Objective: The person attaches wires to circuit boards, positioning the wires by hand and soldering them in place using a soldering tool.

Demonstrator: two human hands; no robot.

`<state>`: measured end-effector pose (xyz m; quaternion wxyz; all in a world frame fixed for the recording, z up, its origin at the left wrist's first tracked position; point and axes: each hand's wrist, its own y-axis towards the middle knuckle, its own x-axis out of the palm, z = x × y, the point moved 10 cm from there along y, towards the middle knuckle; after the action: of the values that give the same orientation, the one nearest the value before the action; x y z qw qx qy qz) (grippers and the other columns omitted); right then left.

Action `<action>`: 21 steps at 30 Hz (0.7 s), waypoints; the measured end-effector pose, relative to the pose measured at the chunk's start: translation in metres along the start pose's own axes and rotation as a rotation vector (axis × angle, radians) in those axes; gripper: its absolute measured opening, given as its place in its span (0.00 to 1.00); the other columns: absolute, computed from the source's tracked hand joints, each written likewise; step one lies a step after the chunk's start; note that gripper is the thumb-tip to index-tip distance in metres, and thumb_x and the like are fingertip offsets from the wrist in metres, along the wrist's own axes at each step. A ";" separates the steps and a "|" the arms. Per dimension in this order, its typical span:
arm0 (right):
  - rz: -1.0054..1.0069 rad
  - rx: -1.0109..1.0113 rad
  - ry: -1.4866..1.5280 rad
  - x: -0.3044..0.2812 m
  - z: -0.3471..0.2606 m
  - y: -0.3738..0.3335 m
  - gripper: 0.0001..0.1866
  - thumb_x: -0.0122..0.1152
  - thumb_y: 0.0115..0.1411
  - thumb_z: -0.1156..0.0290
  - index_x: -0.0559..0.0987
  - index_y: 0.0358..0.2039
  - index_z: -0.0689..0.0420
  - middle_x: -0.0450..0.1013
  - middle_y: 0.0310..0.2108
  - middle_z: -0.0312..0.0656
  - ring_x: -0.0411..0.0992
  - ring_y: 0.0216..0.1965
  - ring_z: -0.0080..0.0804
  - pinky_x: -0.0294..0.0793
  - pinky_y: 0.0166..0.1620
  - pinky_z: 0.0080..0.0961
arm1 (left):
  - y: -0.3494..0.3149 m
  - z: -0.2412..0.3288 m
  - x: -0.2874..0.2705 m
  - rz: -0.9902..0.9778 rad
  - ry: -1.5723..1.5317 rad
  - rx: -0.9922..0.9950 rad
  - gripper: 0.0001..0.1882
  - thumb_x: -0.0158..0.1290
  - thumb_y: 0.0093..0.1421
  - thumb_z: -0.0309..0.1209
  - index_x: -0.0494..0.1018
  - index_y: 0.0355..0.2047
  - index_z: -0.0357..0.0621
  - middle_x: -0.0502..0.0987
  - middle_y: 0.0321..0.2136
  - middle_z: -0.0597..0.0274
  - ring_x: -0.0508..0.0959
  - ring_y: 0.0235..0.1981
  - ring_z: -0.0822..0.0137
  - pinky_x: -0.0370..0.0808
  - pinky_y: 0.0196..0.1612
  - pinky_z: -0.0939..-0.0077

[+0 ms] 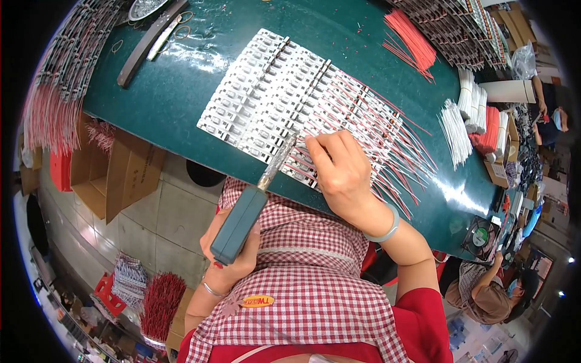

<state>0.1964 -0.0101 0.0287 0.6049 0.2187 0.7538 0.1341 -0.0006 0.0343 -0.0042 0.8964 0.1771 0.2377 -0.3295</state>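
In the lower middle of the frame the left hand (233, 251) is closed around the grey-green handle of a soldering iron (251, 209), fingers wrapped tight on the grip; the tool's metal shaft slants up and to the right, and its tip reaches the near edge of the sheet of white circuit strips (266, 91). That sheet lies flat on the green table (175, 85), taking up the centre of the frame — rows of small white boards side by side, with thin red and white wires (393, 151) running out of their right-hand part and fanning toward the table's right edge.

The right hand (340, 172), just right of centre, rests on the wired part of the sheet. Its fingers are drawn together, tips pressed down on the wires right beside the iron's tip; whether they pinch a single wire cannot be told. A pale green bangle (387, 227) sits on that wrist.

At the upper right lies a bundle of loose red wires (414, 39), and further right, near the table's edge, bundles of white wires (457, 127). A long dark bar (148, 42) lies slantwise at the upper left. Below the table's left edge stand open cardboard boxes (115, 172) on a tiled floor. A red-checked apron (302, 284) fills the bottom centre — another person sits at the lower right.
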 end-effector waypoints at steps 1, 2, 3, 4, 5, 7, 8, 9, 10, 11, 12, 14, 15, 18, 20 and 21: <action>0.014 0.013 0.000 -0.001 0.001 0.000 0.18 0.62 0.45 0.82 0.82 0.40 0.63 0.74 0.32 0.41 0.72 0.32 0.36 0.73 0.31 0.30 | -0.009 -0.013 0.001 -0.004 -0.044 -0.072 0.12 0.62 0.49 0.18 0.79 0.36 0.31 0.80 0.34 0.49 0.82 0.29 0.56 0.79 0.32 0.70; 0.015 0.014 0.000 -0.002 0.001 0.000 0.18 0.62 0.45 0.82 0.82 0.40 0.63 0.74 0.32 0.41 0.72 0.32 0.36 0.73 0.31 0.30 | -0.017 -0.025 0.002 -0.008 -0.088 -0.144 0.12 0.63 0.50 0.18 0.79 0.37 0.32 0.80 0.34 0.49 0.82 0.29 0.55 0.79 0.32 0.70; 0.010 0.016 0.001 -0.002 0.001 0.001 0.18 0.62 0.46 0.81 0.82 0.40 0.63 0.74 0.32 0.41 0.72 0.32 0.36 0.74 0.31 0.30 | -0.017 -0.026 0.000 -0.008 -0.088 -0.145 0.12 0.63 0.50 0.18 0.79 0.37 0.32 0.80 0.34 0.49 0.82 0.29 0.55 0.79 0.32 0.70; 0.005 0.018 0.003 -0.002 0.001 0.001 0.18 0.62 0.46 0.81 0.82 0.40 0.64 0.74 0.32 0.40 0.72 0.32 0.36 0.74 0.31 0.30 | -0.016 -0.024 -0.001 -0.001 -0.096 -0.115 0.13 0.63 0.50 0.18 0.80 0.38 0.32 0.80 0.34 0.49 0.82 0.29 0.55 0.79 0.32 0.70; 0.005 0.017 0.003 -0.003 0.001 0.001 0.18 0.62 0.46 0.81 0.82 0.40 0.64 0.74 0.32 0.40 0.72 0.32 0.36 0.74 0.31 0.30 | -0.016 -0.020 -0.003 0.006 -0.104 -0.085 0.14 0.64 0.50 0.18 0.80 0.39 0.31 0.80 0.35 0.48 0.83 0.30 0.55 0.79 0.33 0.70; 0.000 0.018 -0.004 -0.003 0.001 0.001 0.18 0.62 0.45 0.82 0.82 0.40 0.64 0.74 0.32 0.41 0.72 0.32 0.36 0.74 0.31 0.31 | -0.018 -0.021 -0.004 0.005 -0.103 -0.113 0.15 0.64 0.50 0.19 0.80 0.40 0.31 0.81 0.36 0.47 0.83 0.31 0.55 0.80 0.33 0.70; 0.000 0.018 -0.004 -0.003 0.000 0.002 0.18 0.62 0.45 0.82 0.82 0.40 0.64 0.74 0.32 0.41 0.72 0.32 0.36 0.74 0.31 0.31 | -0.019 -0.024 -0.004 0.005 -0.103 -0.142 0.15 0.64 0.51 0.19 0.80 0.41 0.31 0.81 0.37 0.47 0.84 0.32 0.55 0.80 0.34 0.71; 0.009 0.028 0.013 -0.004 0.000 0.002 0.18 0.62 0.45 0.82 0.82 0.40 0.64 0.74 0.32 0.41 0.72 0.32 0.36 0.74 0.31 0.31 | -0.021 -0.024 -0.004 0.005 -0.103 -0.143 0.15 0.64 0.51 0.19 0.80 0.41 0.31 0.81 0.37 0.47 0.84 0.32 0.55 0.80 0.34 0.71; 0.019 0.039 0.030 -0.006 0.001 0.002 0.19 0.63 0.44 0.82 0.82 0.40 0.63 0.74 0.32 0.41 0.72 0.32 0.36 0.74 0.31 0.31 | -0.022 -0.024 -0.004 0.006 -0.093 -0.126 0.16 0.64 0.51 0.19 0.80 0.42 0.30 0.81 0.39 0.46 0.84 0.32 0.55 0.80 0.35 0.71; 0.018 0.038 0.030 -0.006 -0.001 0.001 0.19 0.63 0.44 0.82 0.82 0.40 0.63 0.74 0.32 0.41 0.72 0.32 0.36 0.74 0.31 0.31 | -0.023 -0.023 -0.004 0.007 -0.083 -0.109 0.16 0.64 0.52 0.20 0.80 0.42 0.30 0.82 0.40 0.46 0.85 0.33 0.55 0.81 0.36 0.71; 0.025 0.030 0.030 -0.008 -0.003 0.000 0.19 0.63 0.44 0.83 0.82 0.40 0.63 0.74 0.32 0.41 0.72 0.31 0.36 0.73 0.30 0.30 | -0.023 -0.022 -0.005 0.008 -0.082 -0.110 0.16 0.64 0.52 0.20 0.80 0.42 0.30 0.82 0.40 0.46 0.85 0.33 0.55 0.81 0.36 0.71; 0.032 0.022 0.031 -0.009 -0.006 -0.002 0.19 0.63 0.43 0.83 0.82 0.40 0.63 0.74 0.31 0.41 0.72 0.31 0.36 0.73 0.30 0.30 | -0.023 -0.023 -0.005 0.003 -0.091 -0.164 0.16 0.64 0.52 0.20 0.80 0.42 0.30 0.82 0.40 0.46 0.85 0.34 0.55 0.81 0.36 0.72; 0.027 0.025 0.035 -0.008 -0.006 -0.002 0.19 0.63 0.43 0.83 0.83 0.40 0.63 0.74 0.31 0.41 0.72 0.30 0.36 0.72 0.30 0.30 | -0.024 -0.024 -0.005 0.004 -0.091 -0.165 0.16 0.64 0.52 0.20 0.80 0.42 0.30 0.82 0.40 0.46 0.85 0.34 0.55 0.81 0.36 0.72; 0.025 0.023 0.040 -0.007 -0.007 -0.003 0.19 0.62 0.43 0.83 0.83 0.40 0.63 0.74 0.31 0.40 0.71 0.29 0.36 0.72 0.29 0.30 | -0.021 -0.019 -0.006 0.015 -0.083 -0.131 0.15 0.65 0.51 0.20 0.80 0.41 0.31 0.82 0.39 0.46 0.85 0.34 0.56 0.81 0.37 0.72; 0.026 0.019 0.042 -0.006 -0.007 -0.004 0.19 0.62 0.43 0.83 0.83 0.40 0.63 0.74 0.30 0.40 0.71 0.29 0.35 0.71 0.29 0.30 | -0.010 -0.007 -0.009 0.005 -0.047 -0.109 0.14 0.64 0.51 0.19 0.80 0.40 0.31 0.82 0.39 0.46 0.85 0.34 0.56 0.81 0.37 0.72; 0.023 0.022 0.043 -0.005 -0.007 -0.005 0.19 0.62 0.43 0.83 0.83 0.40 0.63 0.74 0.30 0.40 0.71 0.29 0.36 0.72 0.29 0.30 | -0.008 -0.006 -0.009 0.005 -0.047 -0.109 0.14 0.64 0.51 0.19 0.80 0.40 0.31 0.82 0.39 0.46 0.85 0.34 0.56 0.81 0.37 0.72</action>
<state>0.1895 -0.0160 0.0323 0.5843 0.2313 0.7656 0.1375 -0.0137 0.0360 -0.0050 0.9109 0.1207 0.2338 -0.3180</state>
